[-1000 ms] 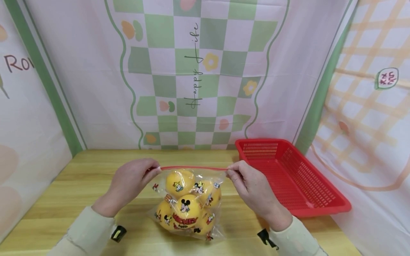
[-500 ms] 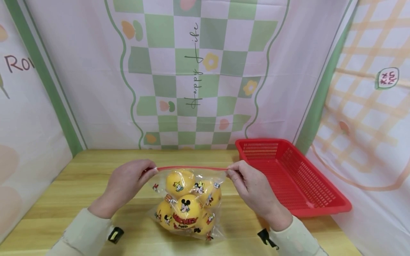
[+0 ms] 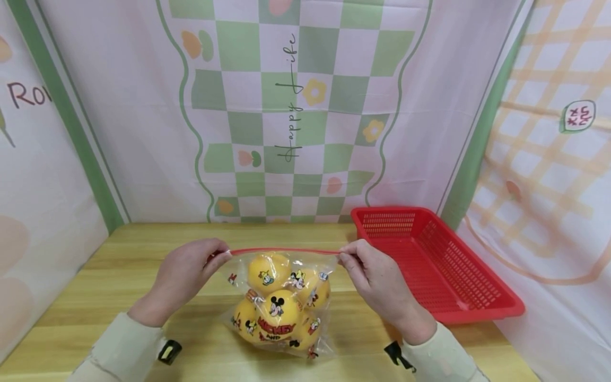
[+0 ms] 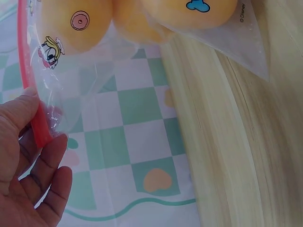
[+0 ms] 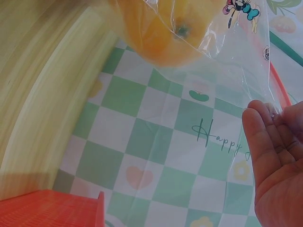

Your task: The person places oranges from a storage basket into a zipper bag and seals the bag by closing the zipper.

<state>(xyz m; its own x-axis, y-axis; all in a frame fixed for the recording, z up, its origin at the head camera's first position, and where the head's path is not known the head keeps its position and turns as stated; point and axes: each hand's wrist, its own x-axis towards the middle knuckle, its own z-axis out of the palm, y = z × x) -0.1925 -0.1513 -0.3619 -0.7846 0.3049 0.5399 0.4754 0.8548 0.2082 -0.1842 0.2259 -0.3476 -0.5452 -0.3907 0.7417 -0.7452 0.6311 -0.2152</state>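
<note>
A clear zip bag (image 3: 279, 331) with cartoon prints stands at the front of the wooden table, bulging with several oranges (image 3: 269, 265). Its red zip strip (image 3: 286, 250) runs across the top, almost level. My left hand (image 3: 186, 278) pinches the strip at its left end between thumb and fingers; in the left wrist view the red strip (image 4: 26, 61) ends at those fingertips. At the opposite end my right hand (image 3: 374, 284) pinches the bag's top corner. The right wrist view shows an orange (image 5: 165, 35) through the film, its stem end visible.
A red plastic basket (image 3: 482, 281) with slotted walls stands on the right of the table, just beyond my right hand. Printed cloth (image 3: 317, 58) hangs behind the table (image 3: 143, 239) and along both sides.
My left hand has slid a little to the left along the red strip, showing more of it. The right hand, bag and basket stay where they were.
</note>
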